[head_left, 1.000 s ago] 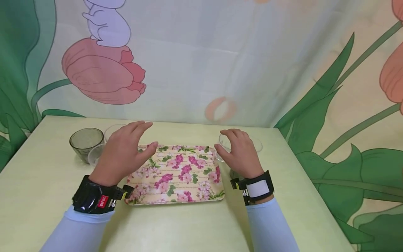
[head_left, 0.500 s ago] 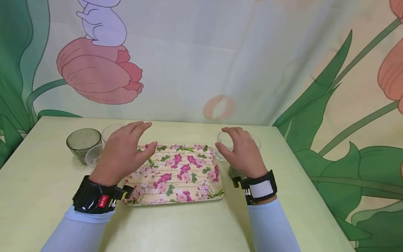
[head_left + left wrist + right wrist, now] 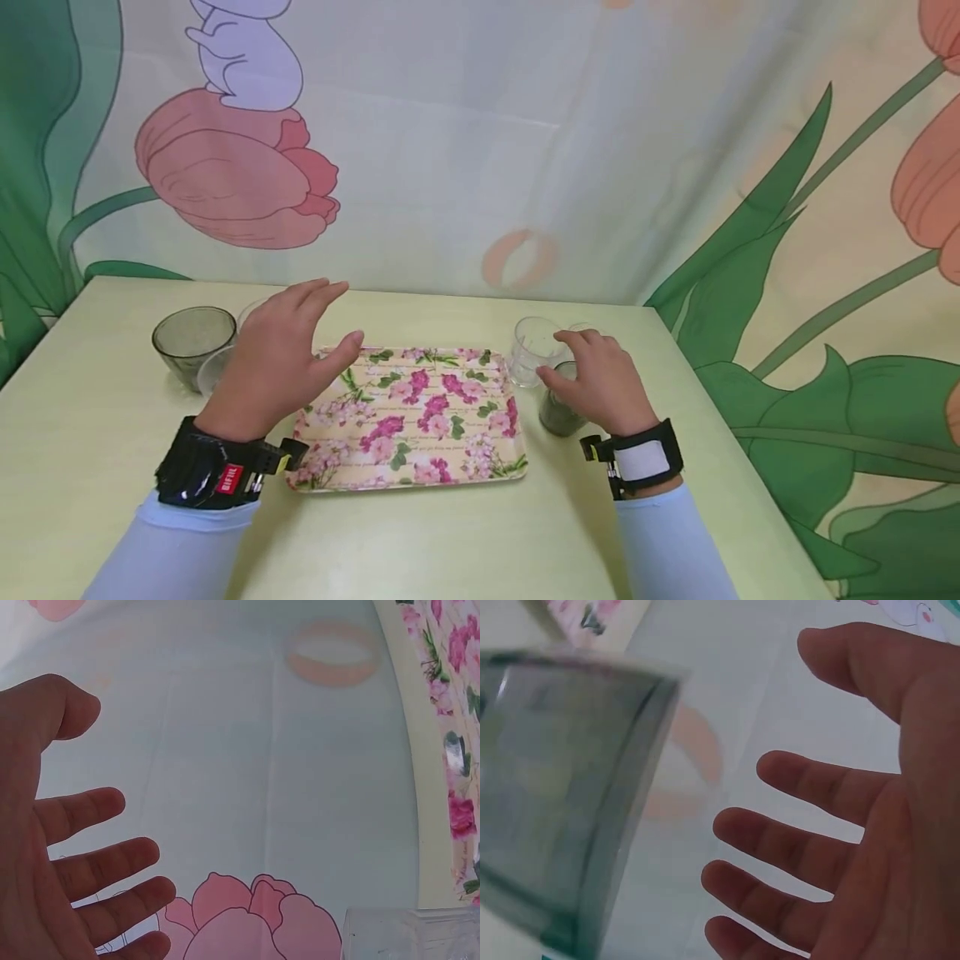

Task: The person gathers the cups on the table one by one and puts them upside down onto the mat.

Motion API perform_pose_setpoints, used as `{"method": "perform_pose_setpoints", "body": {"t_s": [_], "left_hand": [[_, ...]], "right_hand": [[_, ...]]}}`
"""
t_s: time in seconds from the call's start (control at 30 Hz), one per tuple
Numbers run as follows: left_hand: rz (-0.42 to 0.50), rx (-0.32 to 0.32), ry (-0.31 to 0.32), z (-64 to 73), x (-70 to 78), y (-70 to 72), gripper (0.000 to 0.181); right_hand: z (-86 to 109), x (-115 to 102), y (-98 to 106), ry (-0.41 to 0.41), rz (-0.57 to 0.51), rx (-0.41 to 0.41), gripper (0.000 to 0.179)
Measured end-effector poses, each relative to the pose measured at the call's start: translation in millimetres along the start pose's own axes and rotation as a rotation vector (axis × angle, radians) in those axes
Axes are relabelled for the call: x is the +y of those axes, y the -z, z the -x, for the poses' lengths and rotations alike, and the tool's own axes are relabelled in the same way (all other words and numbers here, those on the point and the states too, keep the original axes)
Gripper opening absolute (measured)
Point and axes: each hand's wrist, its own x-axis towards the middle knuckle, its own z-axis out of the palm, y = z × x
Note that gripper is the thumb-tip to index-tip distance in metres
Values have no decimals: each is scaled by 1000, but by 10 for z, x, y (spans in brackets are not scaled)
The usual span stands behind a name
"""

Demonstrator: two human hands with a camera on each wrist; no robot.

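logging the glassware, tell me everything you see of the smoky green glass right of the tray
The smoky green glass looks see-through, with blurred darker lines along its wall. It stands on the table, right of the tray and in front of a clear glass. The right grip partly hides it without touching it.

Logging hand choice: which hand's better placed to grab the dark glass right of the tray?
Right, likely: the right hand is empty and nearest the dark glass; the left hand is by the left edge of the tray.

tray (image 3: 420, 425) on table (image 3: 420, 542), glasses (image 3: 191, 340) to left and right
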Motion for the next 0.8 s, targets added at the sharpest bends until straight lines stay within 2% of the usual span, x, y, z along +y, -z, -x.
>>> {"method": "perform_pose_setpoints", "body": {"t_s": [0.27,0.57,0.8], "left_hand": [[-4,-6,14,12,-16,55,60],[-7,-26,35,39,-2,58,60],[7,-46,45,32,21,57,60]], "right_hand": [[49,122,-53,-24,38,-26,64],[67,144,-114,-11,81,-46,68],[78,178,-146,-39,113,-78,72]]}}
